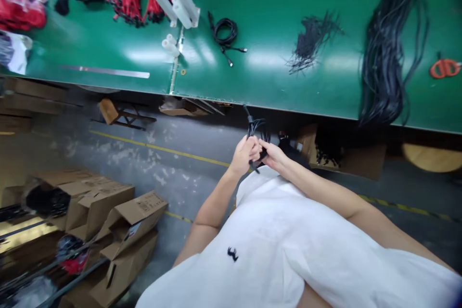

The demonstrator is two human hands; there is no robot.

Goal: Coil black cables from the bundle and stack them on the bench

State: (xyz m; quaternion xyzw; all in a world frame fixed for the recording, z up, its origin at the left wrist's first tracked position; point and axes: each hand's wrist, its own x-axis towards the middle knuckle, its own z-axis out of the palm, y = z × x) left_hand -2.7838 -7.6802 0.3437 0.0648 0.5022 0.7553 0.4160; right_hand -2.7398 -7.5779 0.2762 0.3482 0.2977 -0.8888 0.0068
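Holding a cable bundle (254,127) below the desk (274,82) edge, left hand (246,150) and right hand (271,153) both clamp it, probably keeping its loops gathered.

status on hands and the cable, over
left hand and right hand both gripping black cable bundle. bundle held in the air by the green table edge. nothing in the way.
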